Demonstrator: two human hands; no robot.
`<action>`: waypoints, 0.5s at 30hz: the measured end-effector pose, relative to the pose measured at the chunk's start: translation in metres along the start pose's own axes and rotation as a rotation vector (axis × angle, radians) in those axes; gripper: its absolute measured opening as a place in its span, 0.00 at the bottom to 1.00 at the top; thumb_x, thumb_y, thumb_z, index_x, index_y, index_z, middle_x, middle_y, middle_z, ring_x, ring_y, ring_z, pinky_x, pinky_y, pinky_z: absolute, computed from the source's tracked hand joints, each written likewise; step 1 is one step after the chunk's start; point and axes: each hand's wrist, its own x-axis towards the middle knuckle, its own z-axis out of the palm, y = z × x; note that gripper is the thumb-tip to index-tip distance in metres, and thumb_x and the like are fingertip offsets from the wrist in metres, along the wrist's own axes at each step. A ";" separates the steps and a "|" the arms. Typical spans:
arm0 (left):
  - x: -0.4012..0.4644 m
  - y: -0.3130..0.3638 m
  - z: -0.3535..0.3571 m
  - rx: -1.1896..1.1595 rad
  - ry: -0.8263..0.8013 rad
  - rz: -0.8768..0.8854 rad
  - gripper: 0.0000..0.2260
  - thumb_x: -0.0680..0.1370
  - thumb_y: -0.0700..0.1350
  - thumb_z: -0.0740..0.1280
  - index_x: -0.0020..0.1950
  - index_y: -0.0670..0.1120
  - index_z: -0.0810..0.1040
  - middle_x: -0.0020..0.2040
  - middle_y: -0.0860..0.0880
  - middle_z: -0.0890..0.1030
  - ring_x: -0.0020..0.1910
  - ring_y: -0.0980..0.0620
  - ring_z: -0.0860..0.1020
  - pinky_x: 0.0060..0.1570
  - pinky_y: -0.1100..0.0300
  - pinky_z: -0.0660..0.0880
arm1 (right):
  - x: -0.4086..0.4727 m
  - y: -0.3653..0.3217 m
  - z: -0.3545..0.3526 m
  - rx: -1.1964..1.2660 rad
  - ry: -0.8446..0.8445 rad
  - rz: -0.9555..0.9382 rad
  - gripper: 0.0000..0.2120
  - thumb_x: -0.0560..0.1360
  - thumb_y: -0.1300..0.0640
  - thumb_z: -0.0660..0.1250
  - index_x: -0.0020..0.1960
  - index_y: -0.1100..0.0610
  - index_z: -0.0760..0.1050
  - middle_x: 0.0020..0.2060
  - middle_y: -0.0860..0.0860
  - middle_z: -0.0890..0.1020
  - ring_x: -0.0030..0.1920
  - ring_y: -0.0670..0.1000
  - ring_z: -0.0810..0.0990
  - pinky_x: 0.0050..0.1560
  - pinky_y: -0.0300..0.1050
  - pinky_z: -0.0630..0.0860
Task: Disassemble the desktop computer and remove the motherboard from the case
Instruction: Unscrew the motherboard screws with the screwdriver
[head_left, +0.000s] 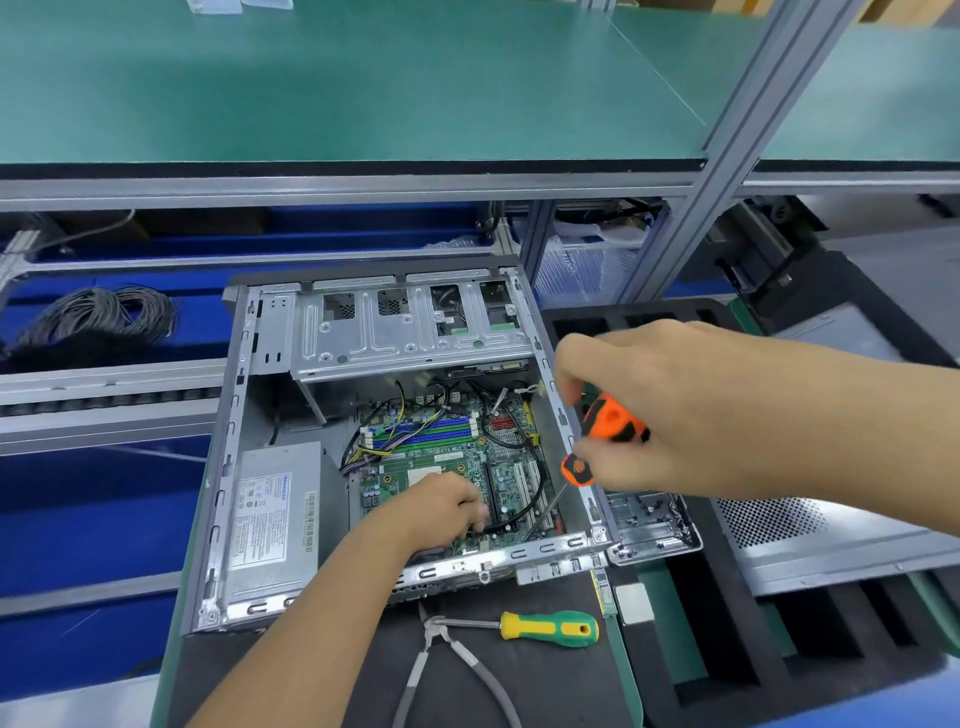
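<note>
The open grey computer case (228, 467) lies on its side on a dark mat. Inside it sits the green motherboard (447, 457) with blue and green memory slots, white expansion slots and black cables. My left hand (441, 512) reaches into the case and rests on the board's near edge, fingers curled by a black cable (540, 483). My right hand (670, 410) grips an orange and black screwdriver (605, 431) above the case's right wall. Its shaft slants down to the board's near right corner.
A silver power supply (275, 514) fills the case's left side, with a drive cage (405, 332) at the back. A green and yellow screwdriver (550, 629) and grey-handled pliers (447, 670) lie in front. A small metal tray with screws (652, 525) and a side panel (810, 540) sit right.
</note>
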 end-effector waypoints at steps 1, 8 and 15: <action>0.000 0.000 0.000 -0.005 0.001 -0.006 0.13 0.82 0.49 0.61 0.41 0.50 0.79 0.36 0.52 0.79 0.28 0.57 0.72 0.32 0.63 0.70 | 0.001 -0.001 0.000 0.040 -0.020 0.006 0.17 0.68 0.30 0.54 0.46 0.42 0.60 0.39 0.43 0.73 0.35 0.46 0.72 0.35 0.44 0.68; -0.002 0.001 0.000 -0.013 0.015 -0.004 0.13 0.82 0.48 0.62 0.39 0.52 0.79 0.35 0.53 0.78 0.31 0.58 0.73 0.34 0.62 0.71 | 0.001 0.001 -0.001 -0.020 0.039 0.008 0.16 0.72 0.32 0.46 0.43 0.43 0.60 0.35 0.45 0.71 0.33 0.49 0.70 0.37 0.47 0.68; -0.001 0.000 0.000 -0.012 0.017 -0.014 0.13 0.82 0.49 0.62 0.38 0.52 0.78 0.36 0.52 0.79 0.31 0.57 0.73 0.35 0.62 0.71 | -0.002 0.002 0.000 -0.005 0.017 -0.022 0.17 0.72 0.32 0.46 0.45 0.43 0.60 0.41 0.44 0.74 0.36 0.46 0.72 0.38 0.43 0.70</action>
